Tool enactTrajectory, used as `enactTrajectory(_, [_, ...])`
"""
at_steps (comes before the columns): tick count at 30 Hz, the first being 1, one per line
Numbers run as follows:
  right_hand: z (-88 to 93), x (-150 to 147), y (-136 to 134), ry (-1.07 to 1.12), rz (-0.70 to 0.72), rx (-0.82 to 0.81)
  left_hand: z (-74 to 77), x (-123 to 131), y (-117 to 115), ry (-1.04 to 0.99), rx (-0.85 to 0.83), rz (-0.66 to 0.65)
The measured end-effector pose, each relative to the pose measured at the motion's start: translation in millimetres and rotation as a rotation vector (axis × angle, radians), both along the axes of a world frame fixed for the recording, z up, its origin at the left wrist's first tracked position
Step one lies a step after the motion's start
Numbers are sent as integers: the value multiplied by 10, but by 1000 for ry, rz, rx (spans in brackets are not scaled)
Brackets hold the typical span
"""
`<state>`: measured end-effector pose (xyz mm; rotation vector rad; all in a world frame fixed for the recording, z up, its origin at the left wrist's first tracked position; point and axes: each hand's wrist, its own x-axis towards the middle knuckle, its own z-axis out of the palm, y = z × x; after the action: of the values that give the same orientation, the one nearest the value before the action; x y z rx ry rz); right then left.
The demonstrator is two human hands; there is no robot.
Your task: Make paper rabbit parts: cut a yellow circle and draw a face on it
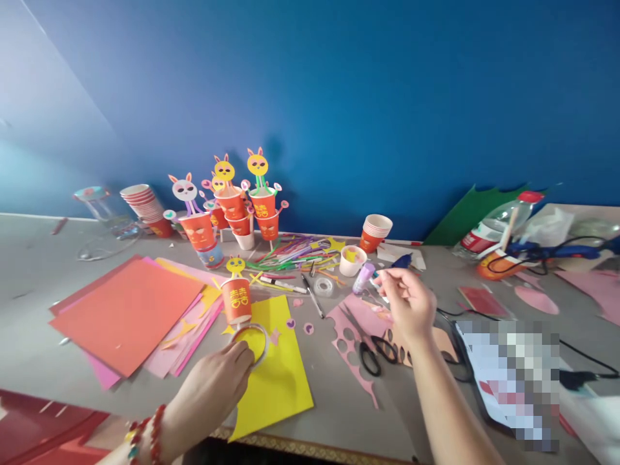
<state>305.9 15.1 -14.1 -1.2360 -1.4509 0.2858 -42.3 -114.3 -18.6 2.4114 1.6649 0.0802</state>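
Note:
My left hand (220,371) is closed on the edge of a roll of tape (266,343), held over a yellow paper sheet (283,387). Just behind it stands a red paper cup figure (237,300) with a yellow face on top and yellow arms. My right hand (411,303) is raised over the table with thumb and fingertips pinched together; whatever they hold is too small to make out. Close to those fingertips is a purple glue stick (363,279). Below the right hand lie black-handled scissors (371,358) and pink paper with round holes (346,349).
Several finished-looking cup figures (196,229) stand at the back left, near stacked cups (143,206). Coloured paper sheets (130,310) lie left. Pipe cleaners (295,252), a pen (313,297) and clear tape (323,287) fill the middle. A phone (508,381) and bottle (498,219) are right.

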Motion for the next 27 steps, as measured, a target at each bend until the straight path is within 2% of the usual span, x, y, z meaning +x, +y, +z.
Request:
enactTrajectory(3, [6,-158,-85,-37,170,-44,200,-37,96,-312,-81,-8])
enactTrajectory(6, [48,-348,-189,-129,440,-107,318,-22,227,-563,-195,23])
enactTrajectory(9, [114,-545,-319,-166,738,-142,342,117,340,-815,-305,36])
enactTrajectory(12, [145,-694,-426,-252,887,-172,318,347,413,-1050,-503,-25])
enactTrajectory(15, [106,-741,-449,-369,855,-132,296,530,454,-1190,-601,-46])
enactTrajectory(20, [-8,-686,-371,-300,671,-1,286,576,461,-1146,-422,-195])
enactTrajectory(23, [-42,-687,-354,-293,671,12,262,535,478,-1106,-314,-272])
enactTrajectory(27, [-57,-719,-348,-251,643,16,193,501,527,-1135,-315,-331])
